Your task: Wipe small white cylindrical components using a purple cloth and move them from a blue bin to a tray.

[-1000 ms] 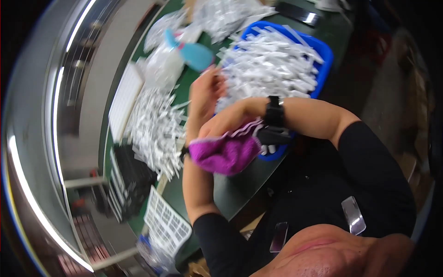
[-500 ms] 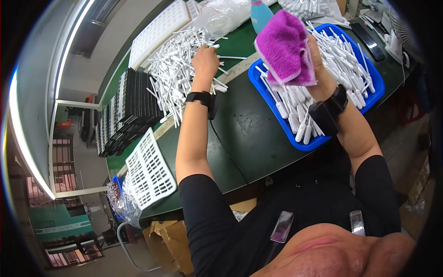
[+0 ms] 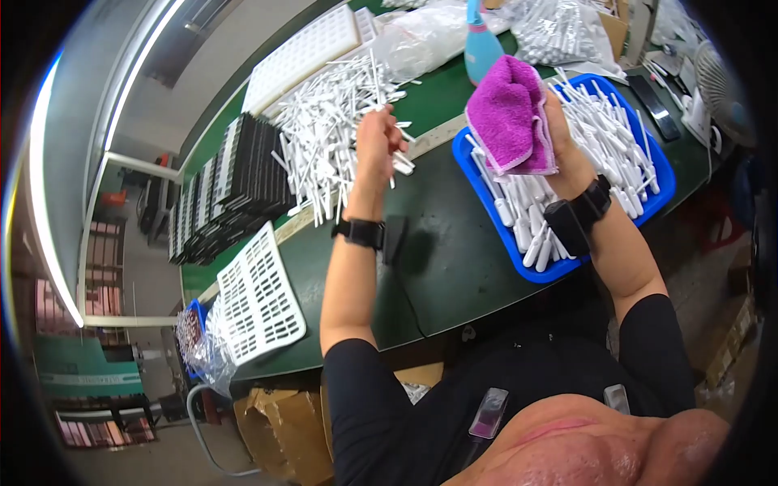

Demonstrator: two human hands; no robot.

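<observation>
Green bench top [image 3: 454, 243] runs diagonally, loaded: black tray stack [image 3: 231, 190] far left, white slotted tray [image 3: 259, 296] hanging over the near edge, big loose pile of white plastic sticks [image 3: 324, 138] mid-bench, blue bin [image 3: 648, 174] on the right full of the same sticks. Right hand [image 3: 559, 134] is closed on a folded magenta cloth [image 3: 510, 117], held up over the bin. Left hand [image 3: 379, 142] is closed around one white stick [image 3: 399, 162] at the pile's near edge, just above the heap. Risks, my read: the stick grip looks light, so it could slip back into the pile; the cloth's hanging edge could snag bin sticks and flick them out; the overhanging slotted tray could get elbowed off.
</observation>
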